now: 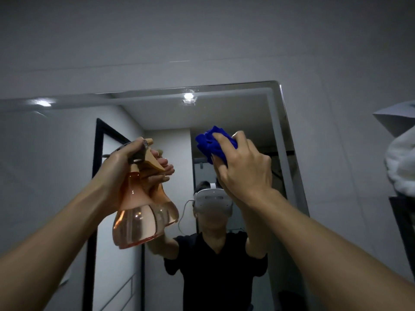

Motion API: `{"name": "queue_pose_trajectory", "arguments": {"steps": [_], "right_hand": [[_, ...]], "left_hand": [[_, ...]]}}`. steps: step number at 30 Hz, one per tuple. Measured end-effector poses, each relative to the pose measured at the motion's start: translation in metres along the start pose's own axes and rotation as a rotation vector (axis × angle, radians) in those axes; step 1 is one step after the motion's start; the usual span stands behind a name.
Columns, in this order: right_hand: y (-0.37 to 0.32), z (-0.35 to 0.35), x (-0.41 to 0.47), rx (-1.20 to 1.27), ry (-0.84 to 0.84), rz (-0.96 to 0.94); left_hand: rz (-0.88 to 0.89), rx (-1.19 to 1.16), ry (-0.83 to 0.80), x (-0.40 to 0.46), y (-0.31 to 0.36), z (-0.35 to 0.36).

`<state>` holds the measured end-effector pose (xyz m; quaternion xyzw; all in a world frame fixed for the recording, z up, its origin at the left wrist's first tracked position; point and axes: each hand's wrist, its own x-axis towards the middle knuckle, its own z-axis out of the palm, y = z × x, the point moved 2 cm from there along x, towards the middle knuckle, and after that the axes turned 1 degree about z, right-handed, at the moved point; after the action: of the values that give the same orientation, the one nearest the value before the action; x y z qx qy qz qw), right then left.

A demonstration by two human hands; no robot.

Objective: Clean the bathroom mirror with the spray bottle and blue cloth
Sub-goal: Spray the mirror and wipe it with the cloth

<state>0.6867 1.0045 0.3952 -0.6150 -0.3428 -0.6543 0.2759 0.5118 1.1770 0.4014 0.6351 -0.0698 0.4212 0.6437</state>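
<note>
The bathroom mirror (67, 140) fills the wall ahead, its rounded top right corner above my hands. My left hand (121, 162) grips the neck and trigger head of a clear orange spray bottle (134, 221), held up close to the glass with its nozzle pointing at the mirror. My right hand (244, 169) holds a bunched blue cloth (211, 140) and presses it against the glass in the upper right part of the mirror. The glass reflects both arms, the bottle and a person in a black shirt wearing a white headset.
A white towel (402, 162) hangs at the far right edge, with a dark holder below it. Grey wall tiles (336, 153) surround the mirror. The reflection shows a black-framed door on the left and ceiling lights.
</note>
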Motion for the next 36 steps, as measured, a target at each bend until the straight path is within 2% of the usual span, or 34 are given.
{"name": "queue_pose_trajectory", "arguments": {"steps": [5, 12, 16, 23, 26, 31, 36], "right_hand": [[-0.005, -0.005, -0.01, -0.025, -0.034, 0.049], [-0.011, -0.002, -0.018, -0.105, -0.037, 0.186], [-0.011, 0.001, -0.02, -0.132, -0.008, 0.225], [-0.018, -0.001, -0.029, -0.166, 0.009, 0.352], [-0.027, -0.001, -0.025, -0.152, 0.041, 0.428], [-0.067, 0.008, 0.04, -0.058, 0.071, 0.48], [-0.128, 0.031, 0.123, -0.021, 0.014, 0.329]], "left_hand": [[0.149, 0.188, 0.095, -0.026, 0.017, -0.032], [0.189, 0.25, 0.091, -0.037, 0.038, -0.083], [0.144, 0.236, 0.049, -0.03, 0.044, -0.11], [0.062, 0.056, -0.019, -0.017, 0.041, -0.143], [0.021, 0.07, -0.043, -0.009, 0.037, -0.145], [0.02, 0.014, -0.046, 0.003, 0.038, -0.145], [0.006, 0.039, -0.036, 0.012, 0.032, -0.158]]}}
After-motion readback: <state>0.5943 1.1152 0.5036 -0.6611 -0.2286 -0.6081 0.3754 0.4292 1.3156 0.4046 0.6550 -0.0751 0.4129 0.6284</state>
